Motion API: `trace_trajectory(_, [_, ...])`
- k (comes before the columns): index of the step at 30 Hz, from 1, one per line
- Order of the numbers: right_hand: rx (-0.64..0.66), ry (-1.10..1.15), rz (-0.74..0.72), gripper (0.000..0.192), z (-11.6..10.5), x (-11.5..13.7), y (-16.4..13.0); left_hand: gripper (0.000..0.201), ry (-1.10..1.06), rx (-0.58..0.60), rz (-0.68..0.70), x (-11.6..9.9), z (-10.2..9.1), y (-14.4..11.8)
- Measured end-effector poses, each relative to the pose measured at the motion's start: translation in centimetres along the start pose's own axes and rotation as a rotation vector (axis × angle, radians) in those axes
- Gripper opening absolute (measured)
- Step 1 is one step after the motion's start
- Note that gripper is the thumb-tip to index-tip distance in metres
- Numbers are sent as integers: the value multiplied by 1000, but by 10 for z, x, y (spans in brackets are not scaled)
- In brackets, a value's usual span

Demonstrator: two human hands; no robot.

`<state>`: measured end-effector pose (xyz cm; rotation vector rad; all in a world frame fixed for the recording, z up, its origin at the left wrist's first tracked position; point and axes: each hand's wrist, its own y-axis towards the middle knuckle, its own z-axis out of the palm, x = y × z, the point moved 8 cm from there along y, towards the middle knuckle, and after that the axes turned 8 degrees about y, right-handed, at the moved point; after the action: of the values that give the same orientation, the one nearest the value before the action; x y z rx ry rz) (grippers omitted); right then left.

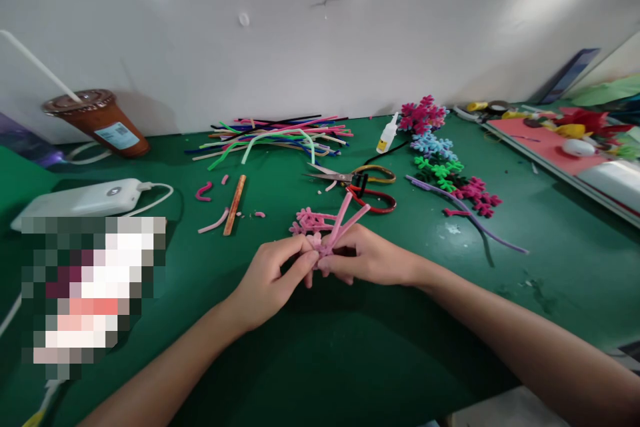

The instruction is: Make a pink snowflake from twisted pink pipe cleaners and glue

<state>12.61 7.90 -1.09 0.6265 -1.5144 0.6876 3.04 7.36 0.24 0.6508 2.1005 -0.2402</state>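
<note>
Both hands meet over the near middle of the green table. My left hand (280, 273) pinches the left side of a light pink pipe cleaner piece (341, 220), bent into small loops at its lower end. My right hand (367, 257) is closed on its right side, and two straight pink stems stick up between the hands. Just behind them lies a pink looped pipe cleaner shape (313, 220). Scissors (350, 178) with one yellow and one red handle rest farther back, blades slightly apart. My fingertips partly hide the held piece.
Behind lies a pile of coloured pipe cleaners (270, 140). A glue bottle (387, 135) stands near finished pipe cleaner snowflakes (435, 143). Purple stems (467, 213) lie to the right. At left are a wooden stick (235, 205), a power bank (80, 203) and a drink cup (103, 123).
</note>
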Motion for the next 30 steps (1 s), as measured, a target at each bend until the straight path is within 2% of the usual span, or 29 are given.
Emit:
trace_trajectory(3, [64,64,4,30,4,1,-2,32,-137,86,-16,-1,6,0])
trace_trajectory(5, [83,84,3,29,5,2,-2,32,-179,95,-14,-2,7,0])
trace_trajectory(12, [-61,18,-14,22,-10,6,-2,32,-24,-69,-26,3,-6,-1])
trace_trajectory(17, [-64,36,-64,19,-10,12,-4,27,-101,-43,-29,5,-2,0])
trace_trajectory(20, [-35,-50,-94,19,-6,14,-3,21,-129,-30,-29,6,1,1])
trace_trajectory(23, [-20,-103,-92,17,-2,13,-2,23,-142,13,-43,7,5,1])
trace_trajectory(26, [-15,12,-89,21,5,11,-2,25,-250,10,-65,7,6,0])
trace_trajectory(30, [-91,125,-144,28,7,15,-3,26,-323,-73,-63,6,2,-2])
